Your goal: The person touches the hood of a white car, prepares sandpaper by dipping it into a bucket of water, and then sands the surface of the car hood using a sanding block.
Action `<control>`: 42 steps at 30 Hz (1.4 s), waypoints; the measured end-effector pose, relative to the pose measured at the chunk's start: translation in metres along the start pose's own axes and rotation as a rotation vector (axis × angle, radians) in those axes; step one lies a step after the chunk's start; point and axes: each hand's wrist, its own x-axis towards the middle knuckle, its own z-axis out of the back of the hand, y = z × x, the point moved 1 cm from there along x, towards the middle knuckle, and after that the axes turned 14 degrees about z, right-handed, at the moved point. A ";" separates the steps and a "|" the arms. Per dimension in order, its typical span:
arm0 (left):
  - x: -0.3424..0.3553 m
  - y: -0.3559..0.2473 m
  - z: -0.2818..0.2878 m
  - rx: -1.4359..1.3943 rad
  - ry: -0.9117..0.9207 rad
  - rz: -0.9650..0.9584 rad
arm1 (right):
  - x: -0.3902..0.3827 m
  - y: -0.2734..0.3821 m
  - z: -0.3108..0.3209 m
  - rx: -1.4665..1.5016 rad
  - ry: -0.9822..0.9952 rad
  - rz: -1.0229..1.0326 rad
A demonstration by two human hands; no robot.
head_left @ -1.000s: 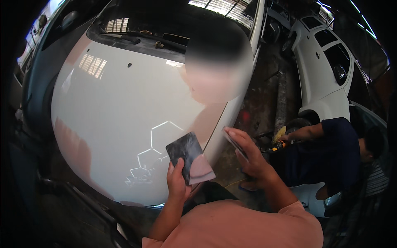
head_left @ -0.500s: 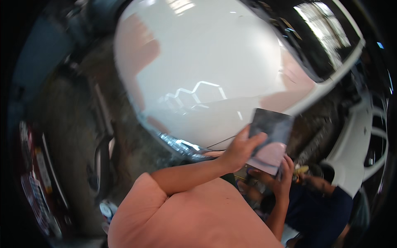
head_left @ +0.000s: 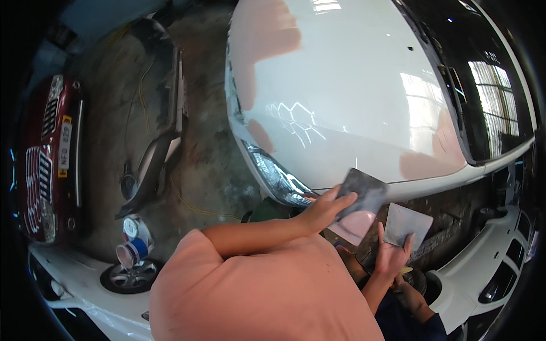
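My left hand [head_left: 325, 211] grips a flat dark grey plate [head_left: 364, 188] by its left edge, thumb on top. A smooth mound of pink putty [head_left: 356, 226] lies on the plate's near part. To the right of it, my right hand [head_left: 392, 254] is closed on a thin, square, light grey putty spreader [head_left: 407, 225], held with a gap from the plate. Beyond both hands is the white car hood [head_left: 347, 85], with pink putty patches [head_left: 276, 28] along its front and near the windshield. The plate overlaps the hood's near edge in view.
A person's dark sleeve [head_left: 412, 315] and forearm are close below my right hand. The car's headlight [head_left: 278, 173] sits left of the plate. A loose bumper [head_left: 165, 136] and yellow cord lie on the floor; tubs [head_left: 132, 250], a red car [head_left: 42, 165] and white cars stand around.
My right hand has come out from beside the plate and moved right, showing the spreader. The view has turned, so the hood appears farther right.
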 end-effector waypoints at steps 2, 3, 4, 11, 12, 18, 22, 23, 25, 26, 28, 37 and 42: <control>-0.001 -0.003 0.006 -0.024 -0.131 0.030 | -0.005 0.004 -0.008 -0.017 0.067 -0.029; -0.001 -0.008 0.009 -0.049 -0.170 -0.007 | -0.005 0.006 -0.014 -0.103 0.078 0.012; 0.003 -0.014 0.006 -0.064 -0.143 -0.053 | -0.005 0.015 -0.017 -0.220 -0.013 0.089; 0.017 -0.061 -0.031 -0.004 -0.182 -0.221 | -0.005 0.053 -0.038 -0.117 0.216 0.108; 0.023 -0.064 -0.037 0.022 -0.138 -0.228 | -0.002 0.052 -0.035 -0.106 0.141 0.094; 0.058 -0.067 -0.062 0.085 -0.155 -0.173 | 0.003 0.051 0.002 0.036 -0.001 -0.029; 0.074 -0.062 -0.079 0.144 -0.119 -0.133 | 0.003 0.068 0.019 -0.059 0.096 0.139; 0.079 -0.061 -0.084 0.163 -0.113 -0.123 | 0.005 0.073 0.021 -0.052 0.093 0.162; 0.086 -0.059 -0.095 0.178 -0.098 -0.106 | 0.008 0.082 0.023 0.006 0.092 0.181; 0.090 -0.059 -0.100 0.192 -0.084 -0.105 | 0.010 0.087 0.022 0.057 0.095 0.176; 0.094 -0.060 -0.108 0.202 -0.076 -0.085 | 0.011 0.096 0.021 0.189 0.128 0.183; 0.104 -0.071 -0.119 0.292 0.031 -0.089 | -0.010 0.128 -0.008 0.370 0.194 0.316; 0.110 -0.070 -0.134 0.305 0.033 -0.218 | 0.012 0.131 -0.054 -1.138 0.656 0.848</control>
